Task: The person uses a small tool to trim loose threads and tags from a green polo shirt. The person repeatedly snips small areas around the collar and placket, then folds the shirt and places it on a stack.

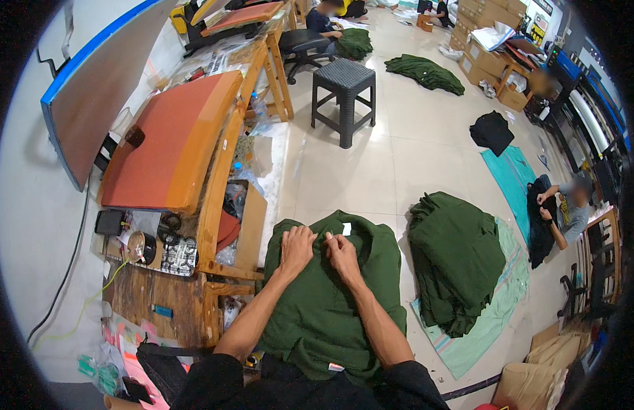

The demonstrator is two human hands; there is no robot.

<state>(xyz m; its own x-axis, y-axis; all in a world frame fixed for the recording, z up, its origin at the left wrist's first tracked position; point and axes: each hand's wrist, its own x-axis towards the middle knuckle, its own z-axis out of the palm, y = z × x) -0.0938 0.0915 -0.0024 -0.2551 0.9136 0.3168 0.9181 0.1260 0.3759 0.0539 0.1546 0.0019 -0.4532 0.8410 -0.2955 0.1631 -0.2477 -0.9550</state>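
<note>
Dark green garments point(317, 307) lie in front of me, the top one bearing a white label near its collar. My left hand point(297, 247) grips this garment's cloth near the collar, fingers bent down onto it. Close by on the right, my right hand point(342, 252) pinches the same cloth between thumb and fingers, just below the white label point(347, 229). A small gap separates the two hands. Another white label shows at the lower edge, near my body. What lies under the fingertips is hidden.
A pile of green garments point(455, 256) lies on a pale green sheet point(506, 287) at right. Wooden workbenches point(209, 246) with a heat-press-like machine's orange pad point(168, 138) stand left. A dark plastic stool point(345, 77) stands ahead. A seated person point(575, 215) handles black cloth at far right.
</note>
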